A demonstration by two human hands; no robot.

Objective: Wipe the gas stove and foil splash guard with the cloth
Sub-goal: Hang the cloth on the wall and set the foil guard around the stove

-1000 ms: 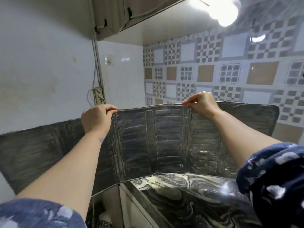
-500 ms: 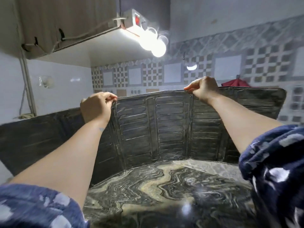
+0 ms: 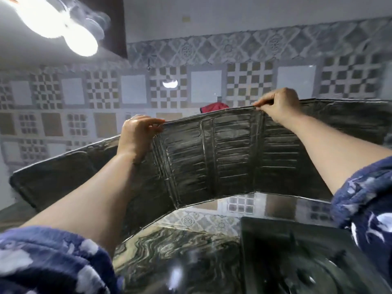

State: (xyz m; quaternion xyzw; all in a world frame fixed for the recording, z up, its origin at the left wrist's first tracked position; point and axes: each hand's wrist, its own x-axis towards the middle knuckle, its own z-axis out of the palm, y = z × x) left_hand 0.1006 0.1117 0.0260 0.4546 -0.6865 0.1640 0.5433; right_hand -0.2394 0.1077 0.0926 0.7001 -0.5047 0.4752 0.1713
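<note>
Right now your left hand (image 3: 139, 133) and right hand (image 3: 277, 103) both pinch the top edge of the foil guard (image 3: 212, 158) standing along the counter's (image 3: 169, 247) back edge beside the stove (image 3: 297, 257), with no cloth in view, so wiping likely remains.

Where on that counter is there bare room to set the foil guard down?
The marbled countertop is bare between the foil splash guard and the gas stove. The stove crowds the right. Left hand and right hand pinch the guard's top edge.

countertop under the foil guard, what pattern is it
Swirled dark green, cream and black marble veining on the polished stone countertop, seen in the head view.
</note>
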